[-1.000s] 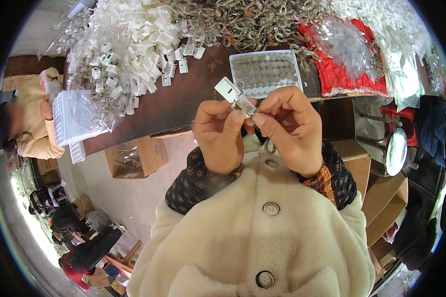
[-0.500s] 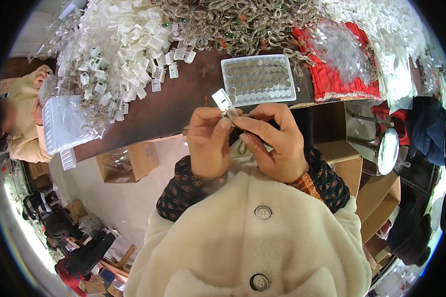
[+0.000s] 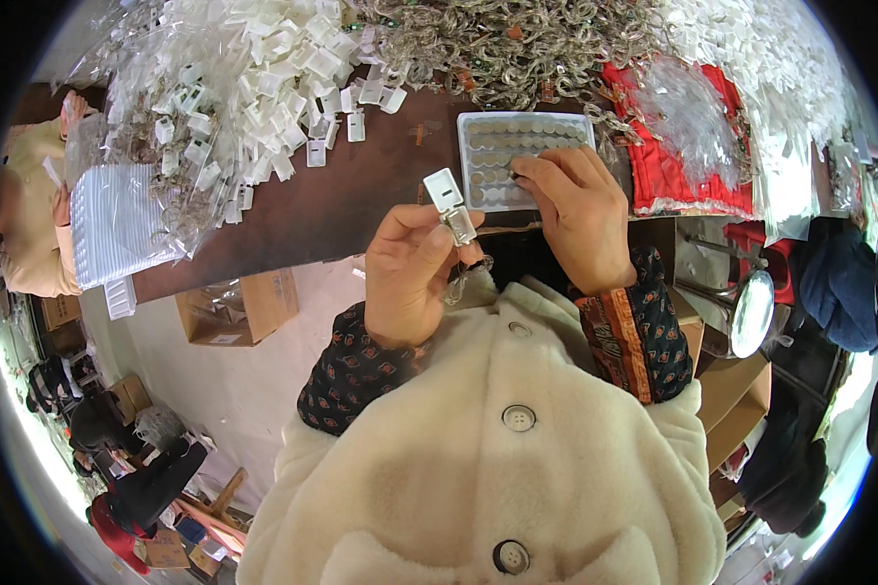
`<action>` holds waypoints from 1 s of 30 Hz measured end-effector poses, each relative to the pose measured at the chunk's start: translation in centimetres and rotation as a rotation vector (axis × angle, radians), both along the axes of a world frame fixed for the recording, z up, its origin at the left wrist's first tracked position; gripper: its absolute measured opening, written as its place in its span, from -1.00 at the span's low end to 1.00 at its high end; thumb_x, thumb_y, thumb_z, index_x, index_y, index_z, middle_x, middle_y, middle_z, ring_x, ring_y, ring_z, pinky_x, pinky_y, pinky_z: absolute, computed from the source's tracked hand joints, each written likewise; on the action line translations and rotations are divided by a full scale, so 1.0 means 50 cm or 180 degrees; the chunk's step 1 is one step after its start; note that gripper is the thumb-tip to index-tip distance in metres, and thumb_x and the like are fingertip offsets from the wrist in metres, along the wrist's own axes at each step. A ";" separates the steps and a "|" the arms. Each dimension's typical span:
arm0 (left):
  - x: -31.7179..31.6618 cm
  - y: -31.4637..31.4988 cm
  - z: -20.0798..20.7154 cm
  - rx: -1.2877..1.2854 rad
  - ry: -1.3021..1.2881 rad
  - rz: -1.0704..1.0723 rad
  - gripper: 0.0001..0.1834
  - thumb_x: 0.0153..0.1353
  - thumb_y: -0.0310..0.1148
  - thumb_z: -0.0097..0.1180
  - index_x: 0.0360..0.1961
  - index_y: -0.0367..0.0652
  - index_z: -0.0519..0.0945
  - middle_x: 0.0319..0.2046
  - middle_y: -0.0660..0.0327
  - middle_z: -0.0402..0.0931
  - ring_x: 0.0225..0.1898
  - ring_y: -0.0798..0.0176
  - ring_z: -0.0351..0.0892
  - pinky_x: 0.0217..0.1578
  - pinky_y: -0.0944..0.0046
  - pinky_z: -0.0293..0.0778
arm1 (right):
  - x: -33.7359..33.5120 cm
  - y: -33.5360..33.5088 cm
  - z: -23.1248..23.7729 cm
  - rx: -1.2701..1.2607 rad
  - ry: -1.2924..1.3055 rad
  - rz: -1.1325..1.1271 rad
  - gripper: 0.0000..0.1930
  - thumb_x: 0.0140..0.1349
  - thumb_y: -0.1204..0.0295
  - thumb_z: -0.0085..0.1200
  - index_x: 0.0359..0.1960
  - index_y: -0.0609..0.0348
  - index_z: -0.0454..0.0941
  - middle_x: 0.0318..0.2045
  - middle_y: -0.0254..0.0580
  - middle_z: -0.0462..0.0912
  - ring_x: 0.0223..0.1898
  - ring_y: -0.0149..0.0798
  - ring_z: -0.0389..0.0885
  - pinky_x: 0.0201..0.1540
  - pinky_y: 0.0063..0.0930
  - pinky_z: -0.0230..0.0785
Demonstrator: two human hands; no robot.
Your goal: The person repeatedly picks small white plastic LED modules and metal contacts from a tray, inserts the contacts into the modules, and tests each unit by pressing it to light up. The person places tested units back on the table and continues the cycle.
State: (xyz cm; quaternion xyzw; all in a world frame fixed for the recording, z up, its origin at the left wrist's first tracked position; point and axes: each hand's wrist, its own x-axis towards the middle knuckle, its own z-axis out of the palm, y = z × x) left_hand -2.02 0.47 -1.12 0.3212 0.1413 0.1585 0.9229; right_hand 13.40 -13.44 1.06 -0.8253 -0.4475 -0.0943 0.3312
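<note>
The left hand [image 3: 410, 273] is raised over the near edge of the dark brown bench [image 3: 302, 210], its grip closed around a small white hinged case [image 3: 451, 205] pinched between thumb and fingertips, the case's lid standing open and tilted up toward the far left. A thin metal ring or chain hangs from the same hand just below the case, too small to make out clearly. The right hand [image 3: 580, 214] lies to the right, fingers curled down onto a clear rectangular tray [image 3: 522, 156] filled with rows of small round discs; its fingertips press on the near rows, but whether they pinch a disc cannot be told. The tray sits on the bench just beyond both hands. Farther left a heap of white plastic cases [image 3: 244, 88] spreads across the bench, a tangle of metal chains [image 3: 517, 44] lies at the far middle, and a red cloth [image 3: 688, 161] under clear bags sits right of the tray.
</note>
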 end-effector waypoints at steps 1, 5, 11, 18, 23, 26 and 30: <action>0.001 0.001 0.001 -0.0025 0.0016 -0.0012 -0.85 0.42 -0.44 0.09 -0.03 -0.14 0.50 -0.03 -0.13 0.62 -0.25 0.25 0.59 -0.08 0.09 0.53 | -0.001 0.002 0.005 -0.0103 -0.0033 -0.0001 -0.75 0.08 0.64 0.21 -0.20 0.07 0.67 -0.31 -0.20 0.62 -0.24 -0.07 0.61 -0.25 -0.23 0.51; 0.010 -0.001 0.004 -0.0100 0.0009 -0.0032 -0.84 0.41 -0.47 0.09 -0.02 -0.15 0.53 -0.03 -0.11 0.63 -0.24 0.24 0.60 -0.07 0.08 0.53 | -0.013 0.008 0.034 0.0289 0.0242 0.0110 -0.78 0.11 0.64 0.18 -0.20 0.11 0.65 -0.30 -0.16 0.61 -0.28 -0.05 0.60 -0.26 -0.25 0.50; 0.021 -0.019 0.008 0.0174 -0.0201 -0.0024 -0.83 0.40 -0.52 0.09 -0.01 -0.18 0.52 -0.11 0.04 0.66 -0.24 0.21 0.60 -0.12 0.11 0.54 | -0.060 0.000 0.076 0.0554 -0.0009 0.0629 -0.71 -0.05 0.64 0.22 -0.21 0.21 0.64 -0.31 -0.15 0.58 -0.34 -0.09 0.58 -0.34 -0.31 0.49; 0.013 -0.024 0.011 -0.0463 -0.0272 -0.0041 -0.78 0.33 -0.60 0.15 -0.01 -0.26 0.54 -0.15 0.03 0.65 -0.25 0.22 0.62 -0.19 0.22 0.60 | -0.066 0.003 0.064 0.0891 -0.0156 0.0710 -0.60 -0.17 0.56 0.21 -0.16 0.25 0.65 -0.27 -0.17 0.64 -0.29 -0.14 0.62 -0.28 -0.35 0.52; 0.008 -0.025 0.003 -0.0435 -0.0163 -0.0026 -0.79 0.35 -0.58 0.15 -0.01 -0.25 0.53 -0.15 0.04 0.64 -0.27 0.23 0.61 -0.19 0.23 0.59 | -0.079 0.007 0.048 0.0711 -0.0526 0.0872 -0.56 -0.14 0.56 0.19 -0.10 0.26 0.65 -0.21 -0.16 0.67 -0.25 -0.13 0.65 -0.21 -0.33 0.53; 0.006 -0.019 -0.003 -0.0434 0.0123 0.0098 -0.80 0.36 -0.55 0.15 -0.01 -0.23 0.53 -0.14 0.01 0.64 -0.29 0.24 0.60 -0.17 0.22 0.58 | -0.083 0.010 0.040 0.0707 -0.0209 0.0857 -0.58 -0.09 0.61 0.18 -0.08 0.27 0.65 -0.21 -0.13 0.69 -0.25 -0.11 0.66 -0.21 -0.29 0.53; -0.004 -0.005 -0.009 -0.0586 -0.0104 0.0197 -0.81 0.37 -0.52 0.15 -0.03 -0.20 0.52 -0.12 -0.08 0.64 -0.29 0.26 0.59 -0.17 0.20 0.58 | -0.060 0.015 0.020 0.0624 0.0208 0.0256 -0.65 0.04 0.70 0.18 -0.09 0.20 0.67 -0.32 -0.16 0.64 -0.33 -0.05 0.60 -0.30 -0.25 0.47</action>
